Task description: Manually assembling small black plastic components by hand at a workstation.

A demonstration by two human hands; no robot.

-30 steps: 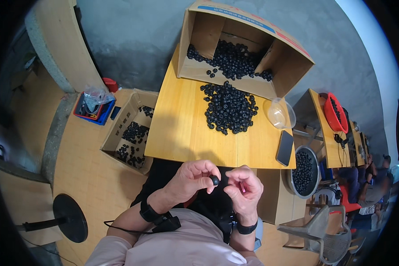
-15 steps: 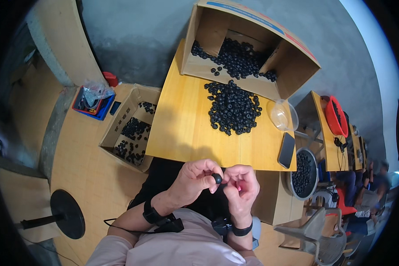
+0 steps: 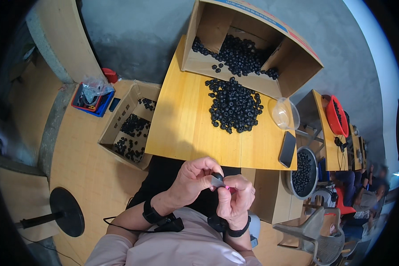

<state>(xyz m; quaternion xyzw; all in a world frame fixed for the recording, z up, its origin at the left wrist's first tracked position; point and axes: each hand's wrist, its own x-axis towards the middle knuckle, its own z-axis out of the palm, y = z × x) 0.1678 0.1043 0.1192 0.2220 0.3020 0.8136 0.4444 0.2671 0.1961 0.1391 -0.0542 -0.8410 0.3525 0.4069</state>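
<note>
My left hand (image 3: 191, 181) and my right hand (image 3: 236, 197) meet close to my chest, below the near edge of the yellow wooden table (image 3: 181, 133). Between their fingertips sits one small black round part (image 3: 217, 178) with a greyish piece against it; both hands pinch it. A pile of the same black parts (image 3: 232, 105) lies on the table's far half. Behind the pile an open cardboard box (image 3: 208, 31) holds more of them.
A clear plastic bowl (image 3: 284, 113) and a dark phone (image 3: 287, 149) lie at the table's right side. A smaller cardboard box (image 3: 125, 133) of black parts stands left of the table, a metal basin (image 3: 302, 170) of them to the right. A grey chair (image 3: 314, 230) is at lower right.
The view has shifted slightly. My hands stay together at my chest, fingers working around the small black part; the grey piece now shows beside it.
</note>
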